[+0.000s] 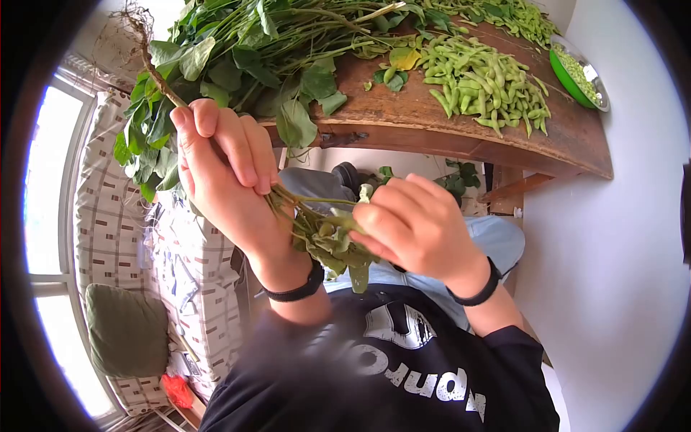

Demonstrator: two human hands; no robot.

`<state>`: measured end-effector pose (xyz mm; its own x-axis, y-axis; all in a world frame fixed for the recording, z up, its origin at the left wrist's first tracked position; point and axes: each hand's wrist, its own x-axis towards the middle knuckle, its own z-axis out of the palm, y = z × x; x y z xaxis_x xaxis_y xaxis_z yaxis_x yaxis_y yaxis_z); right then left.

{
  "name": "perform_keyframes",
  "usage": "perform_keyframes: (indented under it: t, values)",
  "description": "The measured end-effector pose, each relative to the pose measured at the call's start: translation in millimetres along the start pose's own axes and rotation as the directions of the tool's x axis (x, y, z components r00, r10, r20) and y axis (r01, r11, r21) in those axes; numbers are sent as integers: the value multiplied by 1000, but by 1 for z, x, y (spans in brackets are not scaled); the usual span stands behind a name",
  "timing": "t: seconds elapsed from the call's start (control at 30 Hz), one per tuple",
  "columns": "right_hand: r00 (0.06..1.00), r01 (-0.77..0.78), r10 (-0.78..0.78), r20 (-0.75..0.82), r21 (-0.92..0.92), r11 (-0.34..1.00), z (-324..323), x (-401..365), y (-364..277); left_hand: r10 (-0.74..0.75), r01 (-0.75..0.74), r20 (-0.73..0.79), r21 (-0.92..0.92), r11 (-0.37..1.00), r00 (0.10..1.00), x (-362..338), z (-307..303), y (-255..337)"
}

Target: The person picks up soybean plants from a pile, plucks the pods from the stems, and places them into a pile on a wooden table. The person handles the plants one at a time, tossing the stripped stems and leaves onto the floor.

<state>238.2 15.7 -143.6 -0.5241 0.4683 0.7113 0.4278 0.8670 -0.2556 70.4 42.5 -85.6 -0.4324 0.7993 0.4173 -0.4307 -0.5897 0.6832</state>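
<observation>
My left hand [223, 173] is closed around the stem of a leafy soybean plant [162, 119], whose root end sticks up past my fingers at the upper left. My right hand [414, 227] pinches a bunch of leaves and pods [331, 241] on the same plant, right next to my left wrist. Both wrists wear black bands. A brown wooden table [403, 115] lies just beyond my hands. On it rest a heap of leafy stems [288, 36] and a pile of picked green pods [489, 83].
A green bowl [568, 79] with shelled beans stands at the table's far right edge. A patterned sofa [108, 209] with a green cushion [126, 327] runs along a bright window on the left. A white wall fills the right side.
</observation>
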Motion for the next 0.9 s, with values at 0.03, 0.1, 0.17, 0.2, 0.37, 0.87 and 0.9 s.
perform_keyframes:
  t: [0.03,0.1,0.17,0.2,0.37,0.87,0.9]
  values:
    - [1000,-1,1,2,-2,1000,2,-2,-1,-1,1,-1,-3,1000,1000,0,-1,-2]
    - [991,131,-133,-35,-57,990,8,-12,-7,-46,45,10,48,998,999,0,-4,-6]
    - [983,152,-165,-74,-158,976,17,-35,-19,-115,115,4,4,993,993,-1,-3,-10]
    - [965,206,-220,-140,-108,973,22,-45,-26,-69,71,-35,46,996,997,1,-7,-16]
    - [988,121,-116,-103,51,991,-39,-79,-63,47,-38,-116,80,996,992,29,-52,-19]
    - [937,-340,347,35,308,888,-4,7,-18,346,-345,5,90,934,938,-10,6,1]
    - [937,-335,348,11,304,892,-2,7,-17,361,-365,59,88,927,931,-11,8,0]
